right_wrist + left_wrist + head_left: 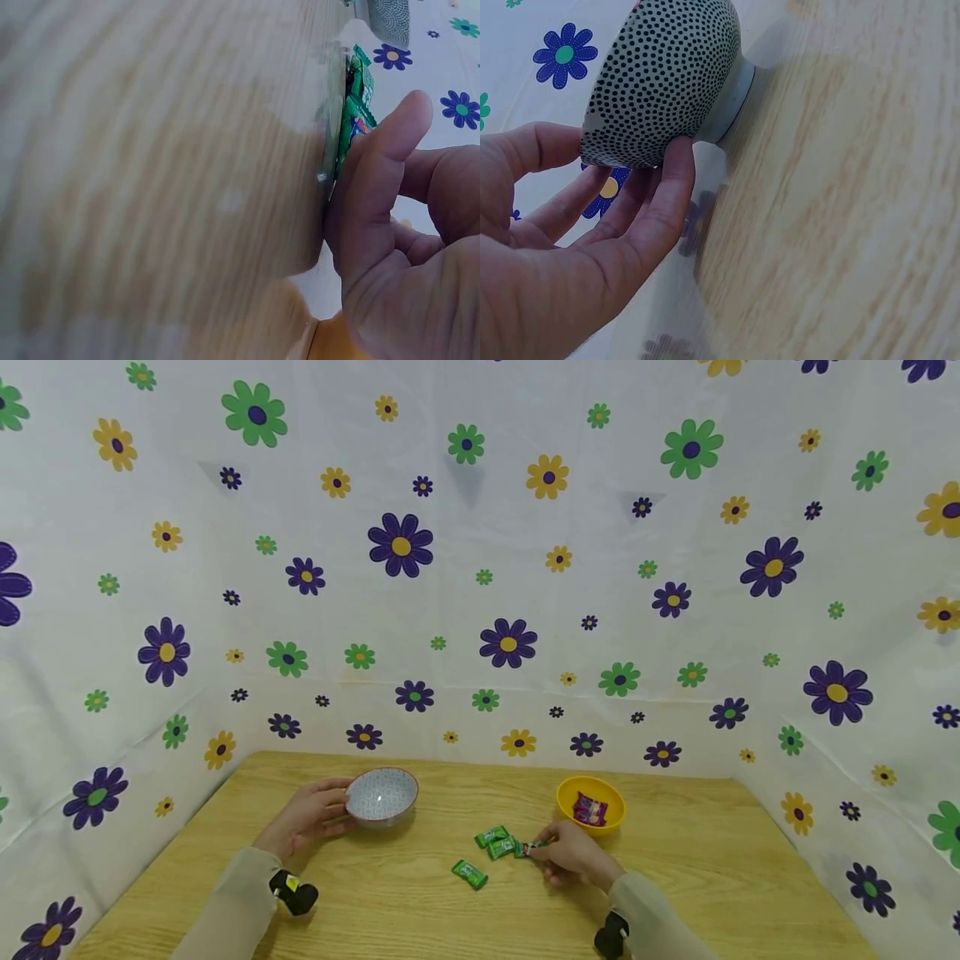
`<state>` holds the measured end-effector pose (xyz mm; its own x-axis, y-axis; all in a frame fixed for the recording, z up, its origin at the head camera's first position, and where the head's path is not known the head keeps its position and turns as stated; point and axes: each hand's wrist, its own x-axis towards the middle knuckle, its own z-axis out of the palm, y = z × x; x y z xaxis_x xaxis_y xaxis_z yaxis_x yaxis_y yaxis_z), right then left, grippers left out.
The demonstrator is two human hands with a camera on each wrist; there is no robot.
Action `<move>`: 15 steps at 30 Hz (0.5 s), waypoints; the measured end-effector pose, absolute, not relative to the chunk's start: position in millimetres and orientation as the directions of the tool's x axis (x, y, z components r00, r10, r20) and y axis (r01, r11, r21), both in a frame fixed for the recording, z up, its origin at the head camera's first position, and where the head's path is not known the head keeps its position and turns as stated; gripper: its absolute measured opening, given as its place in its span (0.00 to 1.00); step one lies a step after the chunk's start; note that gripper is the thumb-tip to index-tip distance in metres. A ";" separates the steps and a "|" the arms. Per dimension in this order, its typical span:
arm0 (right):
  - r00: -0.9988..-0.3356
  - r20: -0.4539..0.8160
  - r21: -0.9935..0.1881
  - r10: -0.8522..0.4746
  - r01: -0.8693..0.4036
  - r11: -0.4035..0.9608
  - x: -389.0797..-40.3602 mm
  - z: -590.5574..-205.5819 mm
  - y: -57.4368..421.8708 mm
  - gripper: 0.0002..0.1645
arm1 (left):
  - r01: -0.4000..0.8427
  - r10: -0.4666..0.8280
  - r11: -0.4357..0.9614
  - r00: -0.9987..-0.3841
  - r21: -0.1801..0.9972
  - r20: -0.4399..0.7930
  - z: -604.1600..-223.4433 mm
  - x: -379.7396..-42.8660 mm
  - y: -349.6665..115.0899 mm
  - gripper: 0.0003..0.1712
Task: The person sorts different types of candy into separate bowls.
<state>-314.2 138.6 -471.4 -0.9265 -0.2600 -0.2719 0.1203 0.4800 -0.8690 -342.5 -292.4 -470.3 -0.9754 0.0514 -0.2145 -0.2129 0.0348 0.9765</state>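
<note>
The right hand (573, 852) pinches a green packet (524, 850) between thumb and fingers, low over the table (420, 914). The left hand (318, 814) grips the patterned bowl (381, 795) from its left side, 1 finger at the rim and another digit lower, near the foot, as the left wrist view shows.

This bowl sits upright on the left part of the table, its mouth facing up; it has a thin red rim, a pale blue-grey patterned inside and a dark-dotted outside (the dots show well only from the left wrist).

Just left of the pinched packet lie 2 more green packets (497, 842), touching each other. The 4th, a lone green packet (469, 874), is a little apart, nearer the person.

Just beyond the right hand stands a yellow bowl (615, 810), upright. In it are purple packets (590, 810), bunched together at the bottom; I cannot tell how many.

A black device (294, 892) is strapped to the left wrist, over a pale sleeve (243, 881). Around the table hang white sheets (450, 602) printed with purple, green and yellow flowers.
</note>
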 end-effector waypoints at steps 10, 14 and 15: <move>-0.944 -0.221 -0.884 -0.244 0.088 0.459 -310.0 -470.8 136.6 0.08 | -0.220 0.065 0.021 -0.973 0.975 -0.221 -466.8 -340.6 -292.2 0.31; -0.941 -0.233 -0.884 -0.244 0.100 0.457 -310.5 -471.2 137.6 0.08 | -0.212 0.080 0.008 -0.974 0.977 -0.212 -466.0 -339.6 -291.9 0.31; -0.939 -0.238 -0.887 -0.247 0.106 0.450 -310.6 -471.2 138.2 0.09 | -0.212 0.076 0.009 -0.974 0.977 -0.212 -466.0 -339.3 -291.5 0.30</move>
<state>-310.6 138.2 -471.2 -0.9394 -0.2471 -0.2378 0.1060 0.4501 -0.8867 -339.3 -291.5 -466.0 -0.9743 0.0760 -0.2121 -0.2120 0.0091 0.9772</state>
